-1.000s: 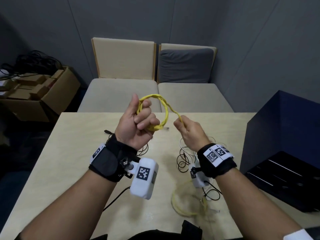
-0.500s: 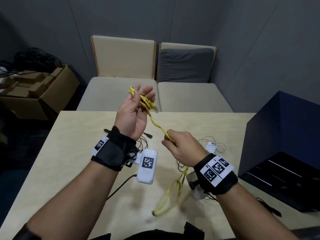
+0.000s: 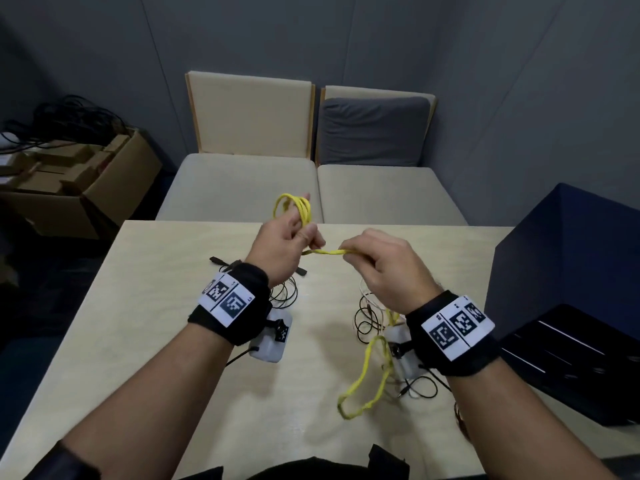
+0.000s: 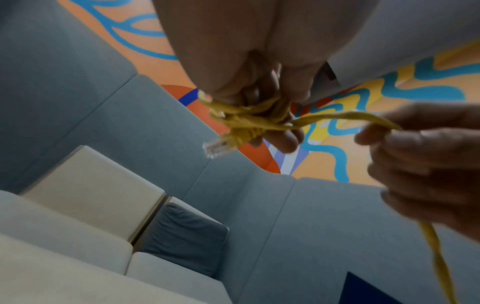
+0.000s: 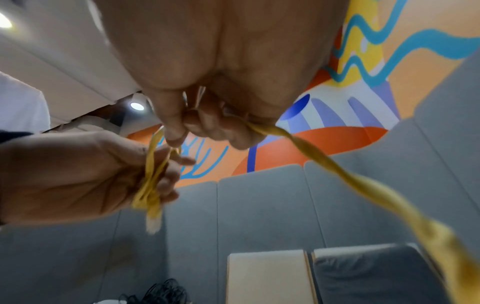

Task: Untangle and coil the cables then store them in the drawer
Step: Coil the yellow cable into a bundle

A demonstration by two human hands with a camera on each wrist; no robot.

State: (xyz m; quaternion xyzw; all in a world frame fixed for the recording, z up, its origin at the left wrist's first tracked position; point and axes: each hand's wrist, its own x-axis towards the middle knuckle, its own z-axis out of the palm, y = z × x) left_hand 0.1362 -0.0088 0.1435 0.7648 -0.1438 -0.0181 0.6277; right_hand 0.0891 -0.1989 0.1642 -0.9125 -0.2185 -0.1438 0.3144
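**A:** Start on the left. What is the left hand (image 3: 277,242) doing?

**B:** Its fingers are curled round a small bundle of loops of the yellow cable (image 3: 327,252), held up above the worktop (image 3: 145,306). The loops stick out past the fingertips on the far side. In the left wrist view the clear plug (image 4: 216,146) pokes out just below the fingers, so that end is pinned in the coil.

**A:** And to its right?

**B:** A short span of cable runs straight across to the right hand (image 3: 384,268), which pinches it between thumb and fingers. Below that hand the rest drops in a loose loop onto the worktop, near the thin black and white cables (image 3: 369,318) lying there.

**A:** So how should the next wrap go?

**B:** I'd judge: keep the left grip firm so the loops don't spring apart, let the cable slide through the right fingers, and match each turn to the loops already made. The hanging length looks twisted, so roll that twist out as it feeds.

**A:** The drawer?

**B:** The dark drawer (image 3: 568,355) sits open, to the right of the right hand.
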